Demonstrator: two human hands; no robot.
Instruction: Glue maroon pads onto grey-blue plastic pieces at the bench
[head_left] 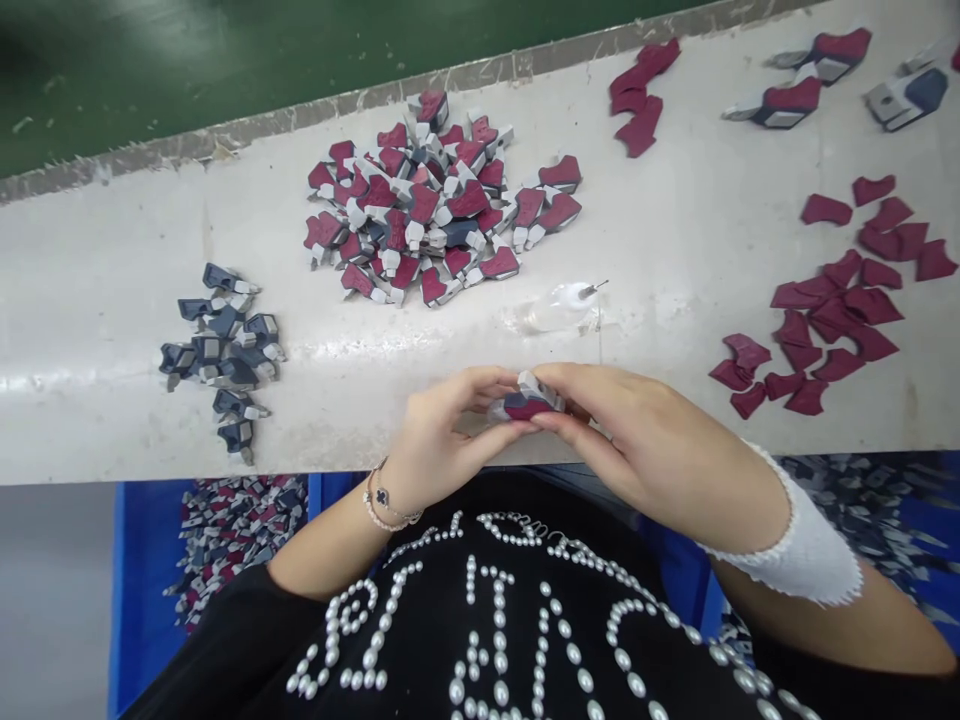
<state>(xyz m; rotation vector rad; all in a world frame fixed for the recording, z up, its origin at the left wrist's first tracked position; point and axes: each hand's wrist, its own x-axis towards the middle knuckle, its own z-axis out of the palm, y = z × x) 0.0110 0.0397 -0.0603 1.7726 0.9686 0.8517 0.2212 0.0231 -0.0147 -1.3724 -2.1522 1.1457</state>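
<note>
In the head view, the left hand (442, 425) and right hand (637, 425) together grasp one maroon-and-grey part (527, 408) at the near side of the tabletop (337, 410). Beyond lies a heap of similar pieces (424, 205); loose maroon pads (874, 305) are scattered to the right, navy-and-grey pieces (236, 372) grouped to the left.

A long off-white, smooth-topped table (97, 300) runs from left to right, glossy with reflected light towards the left. Along its far side goes a grey-brown edge strip (480, 72) — worn and ragged. Beyond lies a dark green, flat surface (225, 60) with pale marks. Near left, a blue plastic bin (139, 580) adjoins a plain grey surface (52, 590) — partly shadowed.
</note>
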